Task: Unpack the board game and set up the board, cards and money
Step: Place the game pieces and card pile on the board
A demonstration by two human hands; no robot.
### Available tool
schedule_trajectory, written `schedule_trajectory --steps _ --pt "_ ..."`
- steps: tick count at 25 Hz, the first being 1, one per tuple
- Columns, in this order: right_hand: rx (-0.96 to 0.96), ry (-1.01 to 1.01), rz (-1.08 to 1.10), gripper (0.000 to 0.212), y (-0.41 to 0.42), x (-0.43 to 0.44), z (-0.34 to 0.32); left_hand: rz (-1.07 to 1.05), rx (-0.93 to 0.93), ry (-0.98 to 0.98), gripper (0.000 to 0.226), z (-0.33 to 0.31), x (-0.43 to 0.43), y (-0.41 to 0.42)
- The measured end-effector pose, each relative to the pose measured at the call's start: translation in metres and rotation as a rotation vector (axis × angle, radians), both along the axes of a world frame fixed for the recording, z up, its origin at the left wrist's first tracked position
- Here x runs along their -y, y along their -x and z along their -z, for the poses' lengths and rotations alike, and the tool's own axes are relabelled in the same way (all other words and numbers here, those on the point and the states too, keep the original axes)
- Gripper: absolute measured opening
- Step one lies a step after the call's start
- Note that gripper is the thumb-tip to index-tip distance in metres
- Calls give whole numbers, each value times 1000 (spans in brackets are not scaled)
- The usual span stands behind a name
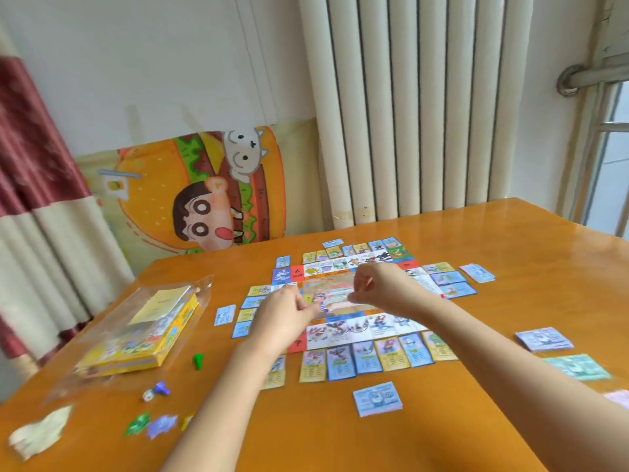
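Glossy orange table (pixel 493 240), radiator (pixel 408 114) and curtain (pixel 34 172) behind. Board (pixel 340 332) flat mid-table, slightly skewed, no clear long axis. Cards (pixel 367 361) ring it. Left hand (pixel 284 320) and right hand (pixel 377 287) over its centre, fingers curled. Too blurred to tell if they're holding anything.

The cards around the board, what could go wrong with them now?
The left forearm crosses over the near row of cards, so drawing it back low could push them crooked. The green pawn and blue pawn sit loose beside that arm; a bump might send them off the table.
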State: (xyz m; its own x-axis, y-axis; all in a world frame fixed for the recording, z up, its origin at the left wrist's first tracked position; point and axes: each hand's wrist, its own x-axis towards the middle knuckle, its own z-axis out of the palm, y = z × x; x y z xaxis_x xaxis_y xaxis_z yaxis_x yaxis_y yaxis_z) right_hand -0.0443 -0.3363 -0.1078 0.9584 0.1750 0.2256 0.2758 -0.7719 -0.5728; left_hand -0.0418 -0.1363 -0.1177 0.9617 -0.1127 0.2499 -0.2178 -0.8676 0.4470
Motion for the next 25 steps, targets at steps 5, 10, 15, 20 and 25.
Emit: schedule_trajectory --steps 5,10,15,20,25 --pt "0 103 -249 26 -6 -95 18 -257 -121 -112 28 16 -140 6" --pt "-48 318 -465 62 -18 -188 40 -249 -362 -274 43 37 -213 15" --pt "-99 528 -584 60 -23 -238 58 -236 -290 -234 24 48 -227 20" --pt "62 624 -508 42 -22 -241 66 -235 -242 -271 8 47 -228 19" --pt "19 401 -468 28 -17 -223 65 -211 -82 -129 10 41 -205 21"
